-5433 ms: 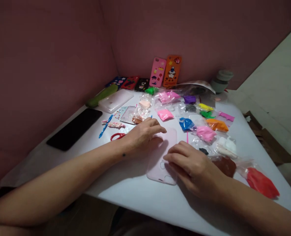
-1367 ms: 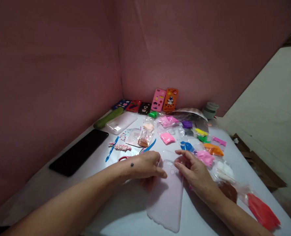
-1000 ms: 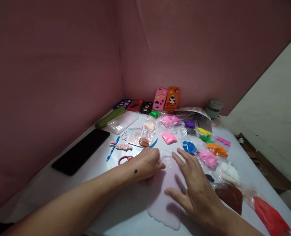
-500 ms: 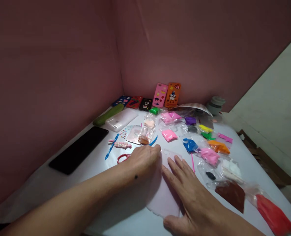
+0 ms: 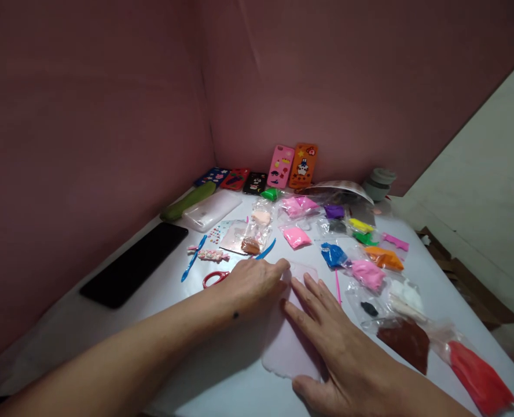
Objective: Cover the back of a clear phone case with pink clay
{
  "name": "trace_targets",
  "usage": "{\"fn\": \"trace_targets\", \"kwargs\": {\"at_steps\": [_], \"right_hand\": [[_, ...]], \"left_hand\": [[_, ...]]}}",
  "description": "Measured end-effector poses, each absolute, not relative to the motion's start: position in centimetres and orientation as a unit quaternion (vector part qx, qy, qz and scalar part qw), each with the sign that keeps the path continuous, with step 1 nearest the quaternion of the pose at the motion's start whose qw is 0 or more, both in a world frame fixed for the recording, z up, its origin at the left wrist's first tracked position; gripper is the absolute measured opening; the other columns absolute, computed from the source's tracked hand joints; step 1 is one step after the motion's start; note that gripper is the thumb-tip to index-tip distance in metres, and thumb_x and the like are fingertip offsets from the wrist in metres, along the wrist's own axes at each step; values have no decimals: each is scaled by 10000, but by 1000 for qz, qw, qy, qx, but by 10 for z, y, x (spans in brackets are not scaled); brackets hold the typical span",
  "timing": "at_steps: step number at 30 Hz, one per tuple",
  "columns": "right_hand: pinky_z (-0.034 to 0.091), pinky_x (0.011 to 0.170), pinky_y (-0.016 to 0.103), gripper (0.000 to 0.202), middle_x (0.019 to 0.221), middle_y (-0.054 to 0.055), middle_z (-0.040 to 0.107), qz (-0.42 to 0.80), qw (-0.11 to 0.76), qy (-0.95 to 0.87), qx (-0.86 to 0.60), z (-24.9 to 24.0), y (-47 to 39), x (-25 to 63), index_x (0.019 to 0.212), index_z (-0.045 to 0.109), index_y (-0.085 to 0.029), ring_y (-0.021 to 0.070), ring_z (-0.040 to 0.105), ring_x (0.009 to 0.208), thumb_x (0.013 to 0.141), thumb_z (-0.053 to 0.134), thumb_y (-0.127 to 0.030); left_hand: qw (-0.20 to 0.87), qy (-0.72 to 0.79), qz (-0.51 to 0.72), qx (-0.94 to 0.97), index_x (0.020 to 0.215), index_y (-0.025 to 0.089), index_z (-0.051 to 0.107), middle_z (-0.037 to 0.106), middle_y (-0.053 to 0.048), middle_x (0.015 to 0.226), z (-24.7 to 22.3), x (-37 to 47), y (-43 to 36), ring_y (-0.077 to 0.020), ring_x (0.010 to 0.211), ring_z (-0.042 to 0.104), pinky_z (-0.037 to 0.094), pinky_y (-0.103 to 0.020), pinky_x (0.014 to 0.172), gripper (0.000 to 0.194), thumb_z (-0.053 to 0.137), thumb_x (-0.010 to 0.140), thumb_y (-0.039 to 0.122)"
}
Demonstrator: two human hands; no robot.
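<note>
Right hand (image 5: 333,341): palm down, fingers slightly parted over the translucent case (image 5: 281,353), thumb set wide of them toward the bench's near edge.
Left hand (image 5: 254,284): fingers curled in at the case's left side; whether they hold anything I cannot tell.
Translucent case: flat on the bench (image 5: 226,359), toward the near edge, partly covered by both hands.
Beside left hand: blue curved piece (image 5: 266,249) just beyond; red loop handle (image 5: 224,274) partly hidden by the forearm.
Beside right hand: pink stick (image 5: 338,285), then brown bag (image 5: 407,341).
Right edge: red bag (image 5: 480,370), toward the near corner.
Left edge: black phone (image 5: 135,263); farther along, a long green object (image 5: 190,201).
Far edge: pink case (image 5: 281,166) and orange case (image 5: 304,166), propped upright side by side.
Far right corner: grey jar (image 5: 378,184).
</note>
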State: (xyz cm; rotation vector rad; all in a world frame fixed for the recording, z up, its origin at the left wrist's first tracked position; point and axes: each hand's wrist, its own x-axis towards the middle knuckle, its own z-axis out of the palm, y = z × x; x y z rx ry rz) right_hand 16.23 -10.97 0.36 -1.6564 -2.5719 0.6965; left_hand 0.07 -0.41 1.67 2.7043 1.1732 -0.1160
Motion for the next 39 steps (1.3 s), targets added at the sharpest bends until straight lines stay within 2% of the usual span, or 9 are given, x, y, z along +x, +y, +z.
{"fn": "trace_targets", "kwargs": {"at_steps": [6,12,18,23,28,32,36,37,39], "right_hand": [[81,1127,591,754,1572,159,65,208,22,-836,-507,3,-111,164,1461,334,-96,350,-42,1428,756,546,-257],[65,1139,551,777,1581,113,68,199,38,-848,-489,1,-116,169,1487,274,-141,304,-89,1432,776,557,-273],[79,1128,576,791,1570,166,88,229,15,-835,-500,10,-117,164,1468,326,-126,334,-63,1432,740,594,-285],[69,1127,587,762,1557,195,145,223,5,-840,-495,13,-115,162,1450,353,-78,360,-22,1432,760,587,-300],[122,1127,577,728,1558,196,152,209,12,-846,-491,10,-115,166,1452,347,-78,353,-34,1430,808,578,-325],[188,1114,592,738,1530,238,236,175,19,-859,-480,17,-117,165,1437,372,-60,391,68,1425,833,607,-413],[252,1094,607,542,1518,192,311,26,95,-851,-516,35,-135,183,1403,433,-112,378,136,1426,887,531,-244],[306,1076,589,483,1507,169,343,-9,131,-835,-534,39,-142,193,1374,471,-151,363,218,1410,898,496,-226],[403,1031,519,458,1467,126,411,-43,189,-778,-597,45,-160,220,1384,439,-219,315,384,1337,928,455,-261]], "left_hand": [[85,382,-28,920,1038,185,566,699,-91,750,10,0,-2,-287,706,673,427,-319,569,275,395,869,317],[88,387,-3,918,999,181,620,695,-93,767,6,-2,2,-281,737,669,440,-323,586,262,424,864,289],[98,373,50,921,1044,208,630,642,-82,1022,2,-1,5,-241,903,634,462,-321,691,267,421,883,248],[107,340,45,933,946,186,639,591,-84,1032,2,-1,2,-196,795,617,436,-286,607,231,433,891,276],[115,330,40,936,981,175,621,572,-98,1077,6,-1,1,-192,806,607,435,-289,619,288,368,930,304],[124,328,43,935,1001,175,609,559,-105,1093,6,0,1,-206,829,602,440,-306,643,304,341,941,306],[125,326,50,936,1004,176,601,544,-112,1126,4,0,2,-218,863,591,431,-315,662,323,302,950,286],[123,325,49,936,995,178,601,543,-109,1121,4,0,2,-216,859,587,427,-314,660,330,294,952,289],[119,325,43,937,985,181,601,540,-107,1116,4,0,3,-209,833,582,418,-312,648,339,284,954,297]]}}
